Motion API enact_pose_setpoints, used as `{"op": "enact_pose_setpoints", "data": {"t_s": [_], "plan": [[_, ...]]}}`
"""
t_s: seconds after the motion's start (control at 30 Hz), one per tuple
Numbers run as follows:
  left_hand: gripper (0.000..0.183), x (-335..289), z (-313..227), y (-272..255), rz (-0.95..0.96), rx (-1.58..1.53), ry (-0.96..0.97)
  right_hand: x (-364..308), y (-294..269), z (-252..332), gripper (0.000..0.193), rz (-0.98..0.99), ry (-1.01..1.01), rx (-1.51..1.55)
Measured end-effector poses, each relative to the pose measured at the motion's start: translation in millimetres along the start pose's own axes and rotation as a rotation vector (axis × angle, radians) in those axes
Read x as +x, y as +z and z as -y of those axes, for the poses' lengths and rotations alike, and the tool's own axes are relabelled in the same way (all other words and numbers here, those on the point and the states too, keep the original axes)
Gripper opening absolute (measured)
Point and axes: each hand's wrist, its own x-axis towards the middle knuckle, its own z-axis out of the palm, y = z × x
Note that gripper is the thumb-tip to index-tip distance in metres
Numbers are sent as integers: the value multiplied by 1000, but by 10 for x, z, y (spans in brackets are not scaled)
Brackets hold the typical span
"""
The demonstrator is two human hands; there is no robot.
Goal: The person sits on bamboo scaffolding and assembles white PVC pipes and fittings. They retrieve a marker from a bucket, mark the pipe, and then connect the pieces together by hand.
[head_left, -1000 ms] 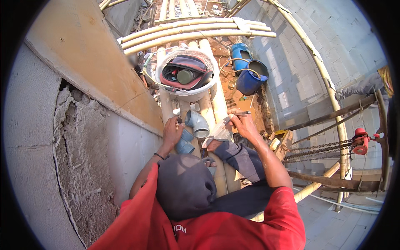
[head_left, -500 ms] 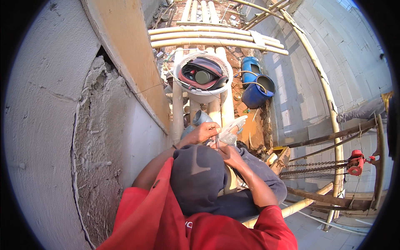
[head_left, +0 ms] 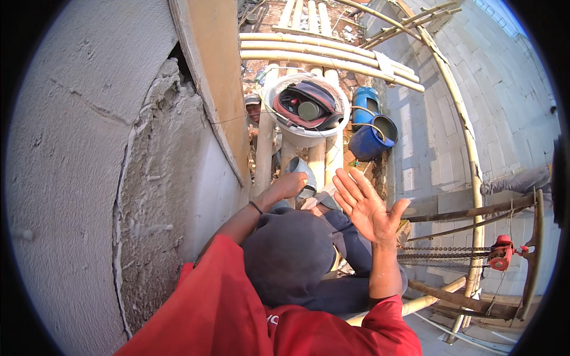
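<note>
My right hand (head_left: 369, 209) is raised above my right leg, palm up, with the fingers stretched and the thumb apart; nothing is in it. A hollow grey plastic cylinder (head_left: 299, 168), open at its upper end, stands just ahead of my knees. My left hand (head_left: 290, 185) is closed against the side of this cylinder and seems to grip it; the fingertips are hidden. Beyond the hands, a white bucket (head_left: 306, 141) rests on the bamboo poles (head_left: 265, 142). Inside it lies a dark bag (head_left: 314, 94) with red trim and a round grey-green object (head_left: 309, 110).
Blue plastic containers (head_left: 368, 142) stand at the right beyond the poles. A rough wall (head_left: 160, 196) rises close on my left. A red chain hoist (head_left: 502, 252) hangs at the right by a bamboo upright (head_left: 469, 142). A person in a cap (head_left: 253, 102) is below left; a grey sleeve (head_left: 516, 181) shows far right.
My hands have parted from a pale plastic item they were handling together. The left has moved to the grey cylinder; the right has lifted and opened. The view has shifted, revealing a person at left.
</note>
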Motion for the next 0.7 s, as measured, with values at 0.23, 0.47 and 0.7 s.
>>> {"op": "enact_pose_setpoints", "data": {"t_s": [0.23,0.47,0.7], "plan": [[24,164,-101,-532,-26,158,-32,-241,769,914,124,230,-83,-221],[21,-28,-1025,-299,-8,300,418,1144,261,-223,131,84,204,-267],[28,108,-801,-245,-54,113,306,1173,209,-94,117,-29,27,-294]]}}
